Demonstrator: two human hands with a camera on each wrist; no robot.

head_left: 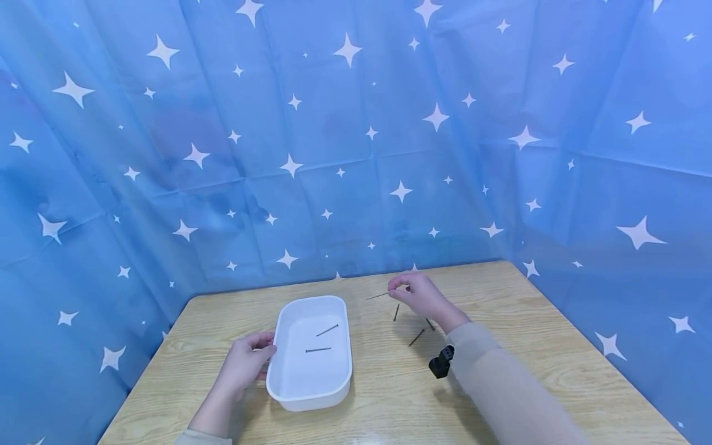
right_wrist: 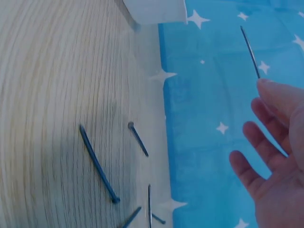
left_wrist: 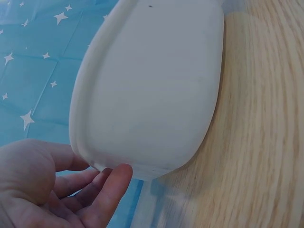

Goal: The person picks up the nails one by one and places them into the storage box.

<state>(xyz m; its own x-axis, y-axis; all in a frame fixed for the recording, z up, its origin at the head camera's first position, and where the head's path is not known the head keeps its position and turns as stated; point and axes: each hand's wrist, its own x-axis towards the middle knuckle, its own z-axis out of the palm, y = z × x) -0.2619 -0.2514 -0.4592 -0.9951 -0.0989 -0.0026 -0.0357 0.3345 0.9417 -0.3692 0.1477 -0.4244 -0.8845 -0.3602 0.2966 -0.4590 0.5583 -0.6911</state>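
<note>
A white plastic container (head_left: 306,380) stands on the table, with two dark nails inside, one nail (head_left: 327,330) slanted and the other nail (head_left: 318,350) nearly level. My left hand (head_left: 245,358) holds the container's left side, thumb and fingers at its wall, as the left wrist view also shows. Over the table's far part, my right hand (head_left: 419,296) pinches a thin nail (right_wrist: 250,52) between thumb and index finger. The nail points left, toward the container, and the other fingers are loosely bent. Below that hand lie several loose nails, among them a nail (head_left: 416,337) and another nail (head_left: 396,313).
The wood-grain table (head_left: 384,402) ends at a blue curtain (head_left: 356,154) with white stars, which hangs along the back and both sides. A small black device (head_left: 441,362) sits at my right wrist. In the right wrist view, a long nail (right_wrist: 99,164) lies nearest.
</note>
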